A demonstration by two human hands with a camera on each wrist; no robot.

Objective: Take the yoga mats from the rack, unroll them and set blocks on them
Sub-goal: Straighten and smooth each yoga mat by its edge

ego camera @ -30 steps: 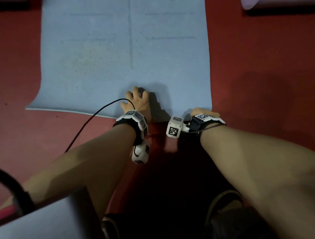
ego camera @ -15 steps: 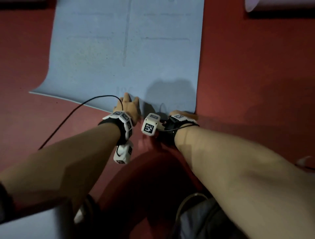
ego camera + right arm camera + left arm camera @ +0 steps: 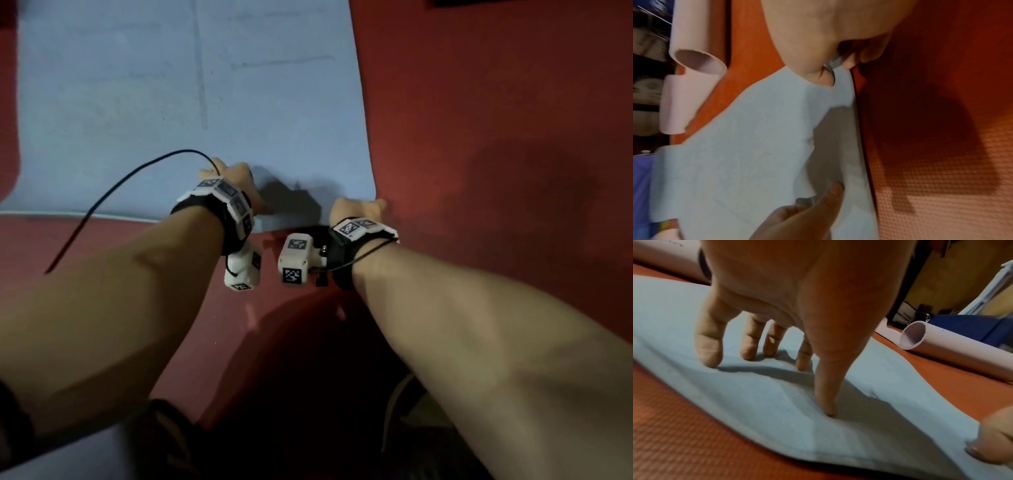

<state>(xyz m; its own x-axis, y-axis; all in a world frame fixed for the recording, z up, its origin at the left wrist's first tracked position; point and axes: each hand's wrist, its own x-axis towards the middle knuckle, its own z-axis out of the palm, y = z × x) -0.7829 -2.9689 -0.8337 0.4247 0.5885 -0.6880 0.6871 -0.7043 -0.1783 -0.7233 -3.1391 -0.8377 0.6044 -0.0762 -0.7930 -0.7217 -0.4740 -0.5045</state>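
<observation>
A light blue yoga mat point(image 3: 144, 113) lies unrolled on the red floor point(image 3: 496, 137), reaching away from me. My left hand point(image 3: 236, 185) presses straight fingers point(image 3: 709, 350) down on the mat point(image 3: 756, 394) near its front edge. My right hand point(image 3: 358, 209) pinches the mat's near right corner point(image 3: 838, 73) between thumb and fingers and lifts it slightly off the floor. The mat point(image 3: 735, 154) bends up along that edge. No block is in view.
A rolled pale pink mat point(image 3: 953, 347) lies on the floor beyond the blue one; the same pale pink roll point(image 3: 692, 48) shows in the right wrist view. A black cable point(image 3: 113, 192) runs from my left wrist across the mat. Blue shelving point(image 3: 966, 327) stands behind.
The mat's near end has come closer to me and shifted, and its right corner has risen. My left hand's fingers stay down on the mat.
</observation>
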